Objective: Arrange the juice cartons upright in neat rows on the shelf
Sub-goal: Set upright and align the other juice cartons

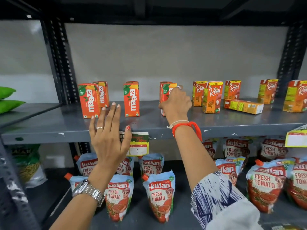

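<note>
On the grey shelf point(49, 125) stand orange-red Maaza cartons: a pair at the left point(90, 100), a pair in the middle point(131, 100), and a pair further right. My right hand point(176, 103) is shut on the front carton of that right pair point(166, 91), which stands upright on the shelf. My left hand point(108, 131) hovers open in front of the shelf edge, between the left and middle pairs, holding nothing. To the right, several orange Real litchi cartons point(211, 97) stand upright, and one Real carton point(243, 106) lies on its side.
A price tag point(139, 143) hangs from the shelf edge beside my left hand, another point(296, 138) at the far right. Kissan tomato pouches point(159, 195) fill the shelf below. Green packs point(6, 100) sit on the neighbouring shelf at left. Dark slotted uprights point(64, 63) frame the bay.
</note>
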{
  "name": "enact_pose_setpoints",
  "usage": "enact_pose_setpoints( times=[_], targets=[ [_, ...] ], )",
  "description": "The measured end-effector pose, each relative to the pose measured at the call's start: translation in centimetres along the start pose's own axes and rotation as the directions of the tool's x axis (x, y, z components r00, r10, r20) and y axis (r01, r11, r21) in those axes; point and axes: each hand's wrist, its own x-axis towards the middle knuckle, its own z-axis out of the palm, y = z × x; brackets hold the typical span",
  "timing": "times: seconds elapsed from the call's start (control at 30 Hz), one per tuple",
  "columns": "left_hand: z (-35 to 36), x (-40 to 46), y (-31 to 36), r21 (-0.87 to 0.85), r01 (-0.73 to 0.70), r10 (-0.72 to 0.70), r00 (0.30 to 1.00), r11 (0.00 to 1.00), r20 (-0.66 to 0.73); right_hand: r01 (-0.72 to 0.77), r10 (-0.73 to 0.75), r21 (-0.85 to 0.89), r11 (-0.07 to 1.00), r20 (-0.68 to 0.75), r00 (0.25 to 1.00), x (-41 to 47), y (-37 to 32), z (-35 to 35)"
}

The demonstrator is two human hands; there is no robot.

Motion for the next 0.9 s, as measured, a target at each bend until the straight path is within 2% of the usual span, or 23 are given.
enact_pose_setpoints(
  times=[0.23, 0.4, 0.5, 0.57, 0.67, 0.77, 0.9],
  targets=[
    [0.2, -0.3, -0.2, -0.008, -0.004, 0.004, 1.0, 1.0, -0.01, 0.021, -0.02, -0.021, 1.0, 0.026, 0.999, -0.5, 0.1, -0.4],
    [0.1, -0.2, -0.2, -0.011, -0.002, 0.002, 1.0, 1.0, -0.011, 0.034, -0.042, 0.068, 0.997, 0.126, 0.991, -0.9, 1.2, -0.9],
    [0.0, -0.3, -0.1, -0.027, 0.012, -0.012, 1.0, 1.0, -0.006, 0.038, -0.07, 0.192, 0.981, 0.166, 0.984, -1.3, 2.7, -1.9],
    [-0.2, -0.5, 0.1, -0.023, 0.014, -0.015, 1.0, 1.0, -0.02, 0.015, -0.063, 0.319, 0.948, 0.14, 0.988, -1.3, 4.2, -3.1],
    [-0.5, -0.8, 1.6, 0.005, -0.008, 0.008, 0.999, 1.0, -0.052, 0.033, -0.032, 0.455, 0.89, -0.01, 0.999, -0.6, 7.9, -5.7],
    [-0.6, -0.6, 4.7, -0.027, -0.026, 0.024, 0.996, 0.999, -0.082, -0.019, 0.087, 0.47, 0.882, -0.122, 0.989, 2.0, 12.3, -8.2],
    [0.1, -0.2, 10.1, -0.081, -0.074, 0.065, 0.992, 0.994, -0.105, -0.137, 0.191, 0.36, 0.923, -0.117, 0.975, 6.7, 18.3, -10.5]
  ],
)
